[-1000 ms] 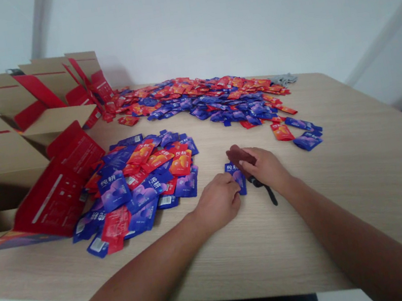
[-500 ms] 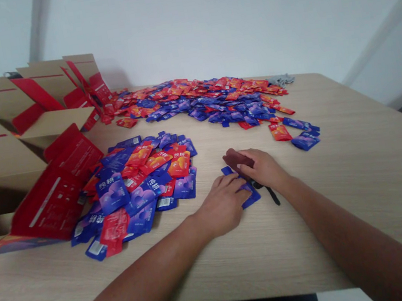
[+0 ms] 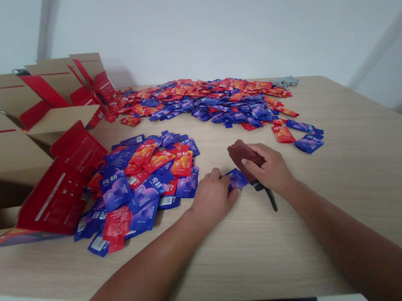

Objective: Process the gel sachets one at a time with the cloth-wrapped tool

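My left hand (image 3: pixel 210 196) lies low over the table with its fingers closed on the edge of a small blue-purple sachet (image 3: pixel 236 179). Just to the right, my right hand (image 3: pixel 272 168) grips a brown, soft-looking piece (image 3: pixel 242 156), whose exact kind I cannot make out. From below that piece a black strap-like part (image 3: pixel 272 200) sticks out toward me. The sachet's right end meets the brown piece. Left of my hands spreads a heap of blue and red sachets (image 3: pixel 147 195), some showing white barcode labels.
Open cardboard boxes with red flaps (image 3: pixel 53 201) stand along the left side. A long pile of red and blue sachets (image 3: pixel 212 102) runs across the back, with a grey cloth (image 3: pixel 286 83) at its right end. Several loose sachets (image 3: pixel 310 143) lie at the right.
My left hand has shifted left and up, drawing the sachet partly from under my right hand. The brown piece has turned slightly and stays in my right hand.
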The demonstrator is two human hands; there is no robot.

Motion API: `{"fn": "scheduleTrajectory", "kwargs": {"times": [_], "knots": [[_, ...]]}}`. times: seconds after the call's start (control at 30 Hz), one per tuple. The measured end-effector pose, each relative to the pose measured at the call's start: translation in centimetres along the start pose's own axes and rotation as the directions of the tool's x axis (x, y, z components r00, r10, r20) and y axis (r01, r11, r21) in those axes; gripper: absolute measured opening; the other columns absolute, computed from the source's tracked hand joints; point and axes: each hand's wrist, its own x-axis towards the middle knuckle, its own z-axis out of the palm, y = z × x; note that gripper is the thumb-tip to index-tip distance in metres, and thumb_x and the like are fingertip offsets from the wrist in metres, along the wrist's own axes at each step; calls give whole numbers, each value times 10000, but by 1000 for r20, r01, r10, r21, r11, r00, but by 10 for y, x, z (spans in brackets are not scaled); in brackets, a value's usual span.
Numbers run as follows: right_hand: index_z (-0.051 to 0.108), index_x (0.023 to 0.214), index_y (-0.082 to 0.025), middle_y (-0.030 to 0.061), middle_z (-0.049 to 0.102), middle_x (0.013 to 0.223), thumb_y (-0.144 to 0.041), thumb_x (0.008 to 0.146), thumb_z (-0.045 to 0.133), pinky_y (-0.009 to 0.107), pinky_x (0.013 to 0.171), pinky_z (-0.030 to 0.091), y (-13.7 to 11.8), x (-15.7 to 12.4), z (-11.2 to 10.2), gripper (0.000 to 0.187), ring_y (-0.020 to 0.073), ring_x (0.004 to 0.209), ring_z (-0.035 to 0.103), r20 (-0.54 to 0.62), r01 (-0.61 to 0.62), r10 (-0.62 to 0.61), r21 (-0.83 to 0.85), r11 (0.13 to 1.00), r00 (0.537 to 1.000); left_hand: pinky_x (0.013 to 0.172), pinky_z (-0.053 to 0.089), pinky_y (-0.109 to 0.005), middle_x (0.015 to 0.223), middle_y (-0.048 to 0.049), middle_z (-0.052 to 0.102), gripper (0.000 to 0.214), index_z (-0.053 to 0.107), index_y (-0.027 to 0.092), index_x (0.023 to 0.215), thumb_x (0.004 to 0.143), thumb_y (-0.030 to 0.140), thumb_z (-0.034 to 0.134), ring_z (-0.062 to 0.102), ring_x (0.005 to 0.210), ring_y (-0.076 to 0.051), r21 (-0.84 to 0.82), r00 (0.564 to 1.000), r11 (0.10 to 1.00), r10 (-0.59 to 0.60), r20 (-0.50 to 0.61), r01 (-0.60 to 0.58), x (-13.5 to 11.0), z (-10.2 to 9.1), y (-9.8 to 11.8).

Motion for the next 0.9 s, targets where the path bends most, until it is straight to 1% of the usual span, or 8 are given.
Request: {"fn": "scheduleTrajectory", "kwargs": {"times": [0.03, 0.1, 0.17, 0.2, 0.33, 0.47, 0.73, 0.9], "knots": [[709, 1341, -260, 76, 772, 1235, -266, 920, 667, 435, 998, 567, -3, -1, 1, 423, 282, 1104, 724, 69, 35, -36, 10, 999, 997, 956, 575, -447, 1147, -119, 647, 336, 749, 194, 1180, 1017, 458, 622, 653, 1036, -283, -17, 1000, 1000, -3, 0, 3, 1, 1, -1], [704, 1351, -273, 73, 773, 1251, -244, 916, 663, 438, 1019, 563, -7, -3, 6, 438, 285, 1132, 719, 235, 71, -72, 15, 997, 969, 984, 580, -434, 1175, -119, 647, 291, 750, 188, 1149, 999, 415, 645, 658, 1074, -283, -51, 1000, 999, 10, -6, -10, 1, 3, -3], [692, 1377, -288, 69, 774, 1278, -234, 926, 649, 450, 1045, 554, -6, -4, 10, 456, 290, 1159, 716, 346, 58, -49, -15, 998, 937, 1007, 579, -429, 1203, -121, 649, 250, 750, 185, 1128, 984, 367, 656, 658, 1105, -283, -76, 999, 997, 28, -18, -29, 2, 4, -3], [685, 1391, -291, 69, 772, 1297, -232, 934, 643, 455, 1055, 549, -5, -4, 12, 464, 292, 1171, 713, 370, 40, -23, -39, 998, 929, 1010, 580, -429, 1204, -120, 650, 242, 748, 186, 1131, 981, 351, 655, 660, 1104, -281, -82, 999, 996, 34, -23, -36, 1, 4, -3], [686, 1389, -260, 90, 770, 1312, -246, 941, 661, 450, 1045, 540, 5, -2, 13, 449, 303, 1176, 712, 330, -21, 62, -127, 992, 942, 980, 590, -435, 1174, -113, 647, 257, 735, 197, 1175, 976, 332, 645, 669, 1059, -276, -75, 999, 996, 42, -27, -44, 0, 4, -2], [701, 1366, -253, 90, 783, 1246, -260, 951, 668, 419, 998, 540, 10, 0, 12, 416, 295, 1128, 720, 317, -52, 107, -177, 983, 942, 967, 588, -431, 1160, -114, 635, 273, 733, 197, 1193, 967, 318, 640, 673, 1047, -277, -62, 999, 997, 38, -11, -39, -1, 3, -1], [706, 1340, -243, 94, 776, 1221, -269, 963, 659, 413, 979, 531, 12, -1, 12, 381, 293, 1100, 710, 320, -40, 98, -183, 982, 942, 974, 583, -432, 1161, -105, 639, 313, 721, 204, 1244, 968, 322, 632, 675, 1057, -275, -66, 999, 997, 34, -30, -36, -1, 6, -2], [698, 1346, -259, 86, 777, 1207, -270, 969, 647, 405, 961, 526, 11, -1, 11, 380, 291, 1085, 708, 317, -33, 92, -188, 982, 944, 968, 587, -436, 1162, -106, 638, 290, 720, 203, 1212, 971, 339, 631, 678, 1048, -277, -55, 999, 998, 34, -35, -36, -1, 6, -2]]}}
